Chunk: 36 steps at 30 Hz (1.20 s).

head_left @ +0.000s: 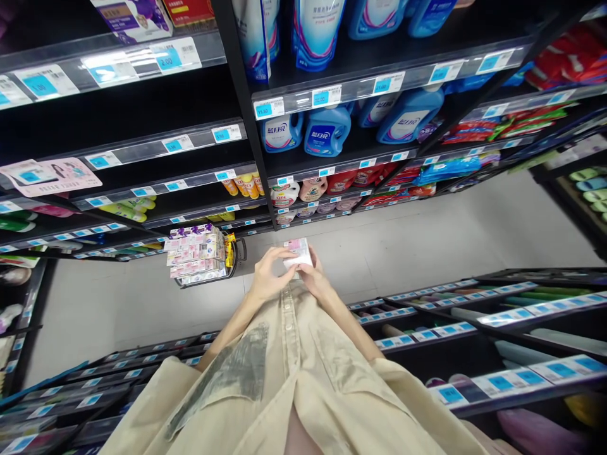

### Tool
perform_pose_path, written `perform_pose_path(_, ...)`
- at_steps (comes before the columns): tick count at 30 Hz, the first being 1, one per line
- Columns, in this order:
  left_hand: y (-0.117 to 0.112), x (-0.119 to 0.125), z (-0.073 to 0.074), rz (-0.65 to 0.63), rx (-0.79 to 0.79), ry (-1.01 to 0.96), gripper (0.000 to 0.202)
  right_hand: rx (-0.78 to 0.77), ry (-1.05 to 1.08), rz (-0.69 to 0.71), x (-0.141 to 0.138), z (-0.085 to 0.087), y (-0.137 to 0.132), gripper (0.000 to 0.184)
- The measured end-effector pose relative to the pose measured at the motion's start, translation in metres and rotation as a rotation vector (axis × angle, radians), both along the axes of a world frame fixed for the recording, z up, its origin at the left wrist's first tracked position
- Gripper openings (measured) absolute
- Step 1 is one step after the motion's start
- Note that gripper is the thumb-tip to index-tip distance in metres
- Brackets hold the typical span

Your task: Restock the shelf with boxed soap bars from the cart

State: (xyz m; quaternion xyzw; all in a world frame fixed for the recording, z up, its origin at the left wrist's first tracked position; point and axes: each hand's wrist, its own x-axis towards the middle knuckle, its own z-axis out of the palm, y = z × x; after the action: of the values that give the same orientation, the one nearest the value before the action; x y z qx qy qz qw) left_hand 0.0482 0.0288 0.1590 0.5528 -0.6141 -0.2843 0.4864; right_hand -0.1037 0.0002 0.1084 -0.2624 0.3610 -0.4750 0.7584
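Note:
Both of my hands hold one small white and pink box (298, 253) in front of my body, above the aisle floor. My left hand (271, 273) has its fingers on the top and left side of the box, with the thumb at its near edge. My right hand (315, 273) grips the right side and near corner, its other fingers partly hidden behind the box. To the left on the floor stands a basket (232, 272) piled with similar pink, white and purple boxes (196, 253). Some yellow packets (230, 248) stick up at its right side.
Ahead, black shelves carry blue detergent bottles (327, 131), detergent pouches (317, 31) and yellow bottles (246, 186), with price tags (326, 96) along the edges. More shelving (474, 328) stands close behind me on both sides. Grey tiled floor (408, 240) runs along the aisle.

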Motion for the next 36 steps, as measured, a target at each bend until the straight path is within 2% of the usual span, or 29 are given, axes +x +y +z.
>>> perform_pose_path(3,0.002,0.001,-0.003,-0.006,0.014,0.074,0.042,-0.014,0.004,-0.008,0.0,0.001,0.0,0.082)
perform_pose_path(6,0.003,0.002,-0.005,-0.046,0.104,0.236,0.066,-0.04,0.026,-0.017,0.0,0.002,0.002,0.085)
perform_pose_path(8,0.004,0.003,-0.006,-0.066,0.169,0.32,0.075,-0.049,0.032,-0.009,-0.001,0.003,0.003,0.087)
perform_pose_path(13,0.007,0.005,-0.008,-0.083,0.216,0.365,0.081,-0.044,0.039,0.069,-0.002,0.003,0.008,0.093)
perform_pose_path(16,0.009,0.007,-0.011,-0.106,0.204,0.384,0.083,-0.042,0.016,0.06,-0.001,0.003,0.01,0.096)
perform_pose_path(23,0.013,0.01,-0.016,-0.118,0.207,0.286,0.092,-0.066,0.036,0.059,-0.002,-0.001,0.011,0.086)
perform_pose_path(26,0.016,0.006,-0.013,-0.091,0.181,0.197,0.097,-0.051,0.029,0.082,-0.005,-0.005,0.009,0.083)
perform_pose_path(31,0.021,-0.006,-0.001,-0.012,0.039,-0.01,0.103,0.072,-0.037,0.194,-0.014,-0.012,0.006,0.085)
perform_pose_path(36,0.022,-0.015,0.003,0.016,-0.004,-0.11,0.102,0.092,-0.067,0.176,-0.017,-0.013,0.004,0.083)
